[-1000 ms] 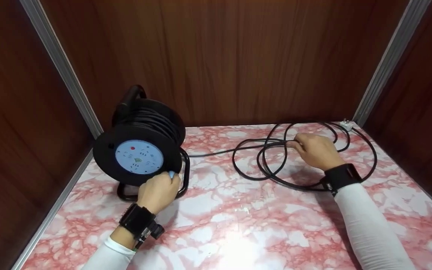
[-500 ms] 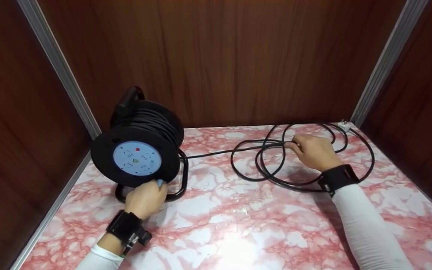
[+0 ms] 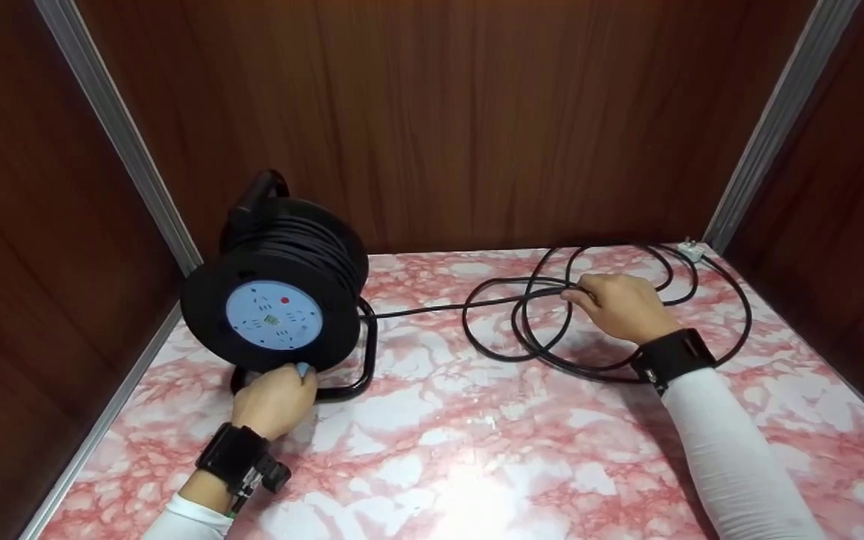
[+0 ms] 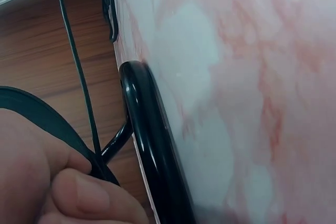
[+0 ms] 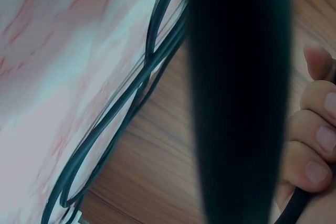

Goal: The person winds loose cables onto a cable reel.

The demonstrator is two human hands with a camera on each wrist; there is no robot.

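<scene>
On the left, the black cable reel (image 3: pixel 274 268) is set standing on its tubular frame (image 3: pixel 370 352), and its light-blue knob (image 3: pixel 302 368) is caught in the left hand (image 3: pixel 274 402), grip clamped round it, fingers curled, right down at the reel's lower rim. The pale-blue socket panel (image 3: pixel 274 319) is turned to the front, with its red dot (image 3: pixel 285 300) placed just above the middle. Now across the surface (image 3: pixel 402 435): the black cable (image 3: pixel 439 308) is stretched in a nearly straight run from the reel, and over on the right it is held in the right hand (image 3: pixel 621 306), that grip clamped too, fingers curled round the cable. Around and behind that hand, loose loops are spread, and the white plug (image 3: pixel 691 250) is seen by the far right corner. Black bands (image 3: pixel 673 357) are strapped on both wrists, next to white sleeves (image 3: pixel 732 450).
</scene>
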